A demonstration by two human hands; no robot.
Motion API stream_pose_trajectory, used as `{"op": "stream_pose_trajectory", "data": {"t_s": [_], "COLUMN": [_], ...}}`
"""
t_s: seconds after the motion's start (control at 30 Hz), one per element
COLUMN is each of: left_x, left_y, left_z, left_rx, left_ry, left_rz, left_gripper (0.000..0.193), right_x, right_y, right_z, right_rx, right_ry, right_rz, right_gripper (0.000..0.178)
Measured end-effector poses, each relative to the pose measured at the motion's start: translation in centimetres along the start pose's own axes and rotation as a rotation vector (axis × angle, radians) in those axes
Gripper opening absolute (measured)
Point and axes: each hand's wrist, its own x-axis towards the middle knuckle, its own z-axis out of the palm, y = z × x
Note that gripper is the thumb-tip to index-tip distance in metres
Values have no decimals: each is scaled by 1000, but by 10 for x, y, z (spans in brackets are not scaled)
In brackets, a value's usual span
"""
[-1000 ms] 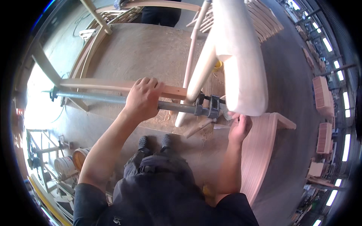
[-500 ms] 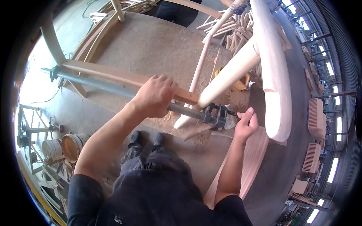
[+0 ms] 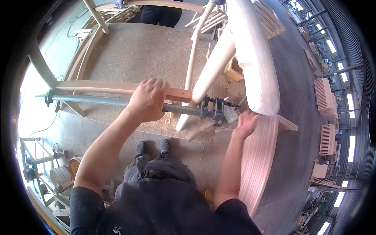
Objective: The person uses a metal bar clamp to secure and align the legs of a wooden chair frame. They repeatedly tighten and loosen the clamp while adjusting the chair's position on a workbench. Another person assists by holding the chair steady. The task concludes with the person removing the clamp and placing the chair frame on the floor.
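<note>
Bar clamp: long grey steel pipe lying roughly level across the view, from a dark end fitting at far left to a dark screw head at right. The clamp sits against a pale wooden chair frame, parallel to and just below a flat wooden rail.

Left hand: fingers curled over the top of pipe and rail together, closed in a full grip about mid-length of the bar. Forearm comes up from lower left.

Right hand: blurred. It is at the handle end of the clamp screw, just right of the screw head and beside a small grey metal piece. Fingers look loosely bent; whether they grip the handle or only touch it, cannot tell.

Chair parts: a thick rounded leg runs diagonally from upper right down to the clamp head, touching it. A thinner round spindle stands just left of it. A broad curved back piece rises at right. A ribbed, slatted seat panel lies below the right hand.

Surroundings: table with a sawdust-covered top carries the frame. Person's dark shoes on the floor below. Another person's dark trousers at the top edge. Stacked slatted chair pieces far right.
</note>
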Motion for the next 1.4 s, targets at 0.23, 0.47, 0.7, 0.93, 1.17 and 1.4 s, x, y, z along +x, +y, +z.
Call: {"op": "stream_pose_trajectory", "data": {"t_s": [0.23,0.47,0.7,0.93,1.17,1.4], "left_x": [0,-23,-29,-25,-26,-24], "left_y": [-3,-39,-39,-36,-48,-44], "left_z": [-2,-16,-18,-17,-10,-14], "left_rx": [-48,146,149,122,76,82], "left_ry": [-61,3,-20,30,63,26], "left_rz": [21,-79,-142,-103,-58,-72], "left_gripper": [65,69,51,45,46,53], "right_x": [-19,17,-89,-182,-143,-126], "right_y": [166,109,19,15,10,28], "right_z": [-91,-88,-101,-33,-69,-100], "right_rx": [-1291,-307,-447,-688,-653,-401], "right_ry": [-221,-345,-240,-588,-624,-123], "right_rz": [-126,707,568,624,537,755], "right_gripper": [52,18,23,13,16,15]}}
